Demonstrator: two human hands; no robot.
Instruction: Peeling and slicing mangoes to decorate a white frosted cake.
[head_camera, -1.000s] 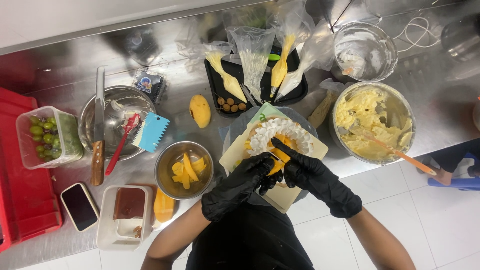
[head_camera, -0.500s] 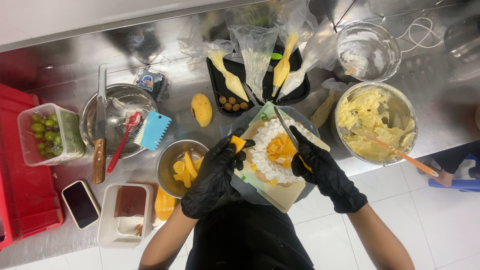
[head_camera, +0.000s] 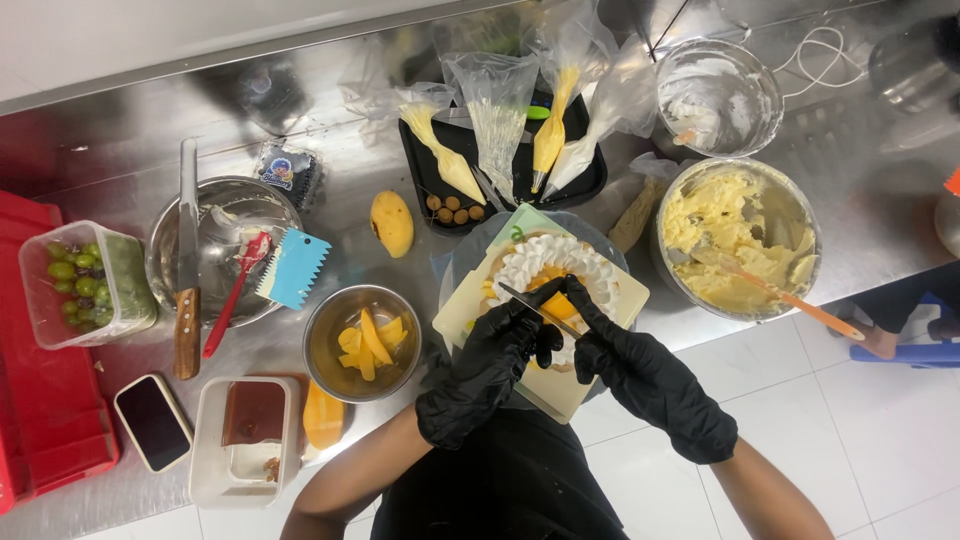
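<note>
You're working over the small round cake w/ a white piped cream ring (head_camera: 548, 262), sitting on a pale square board (head_camera: 600, 330) at the front edge of the steel bench (head_camera: 860, 200), right in front of you. Your left hand (head_camera: 490, 365), black-gloved, is curling in from the lower left, fingertips pinching at the orange mango pieces (head_camera: 558, 304) in the cake's centre; whether a piece is actually gripped there, can't tell. Your right hand (head_camera: 630, 365), also gloved, is clenching the handle of a thin dark-bladed knife (head_camera: 530, 303). The blade's long axis is running from your right hand up and to the left, crossing the near side of the cream ring, tip ending just above your left fingers. So the fruit is lying directly ahead of both hands, between them, w/ the left hand slightly nearer the centre and the knife edge touching or just over the mango.

To the left, a small steel bowl of mango slices (head_camera: 362, 342) is sitting just beside your left forearm. Further left: a bigger steel bowl (head_camera: 222, 250) w/ a red spatula, a blue toothed scraper (head_camera: 295, 268), a wood-handled knife (head_camera: 186, 260). Behind the cake, a black tray of piping bags (head_camera: 500, 150); to the right, a large bowl of yellow cream (head_camera: 735, 238).
</note>
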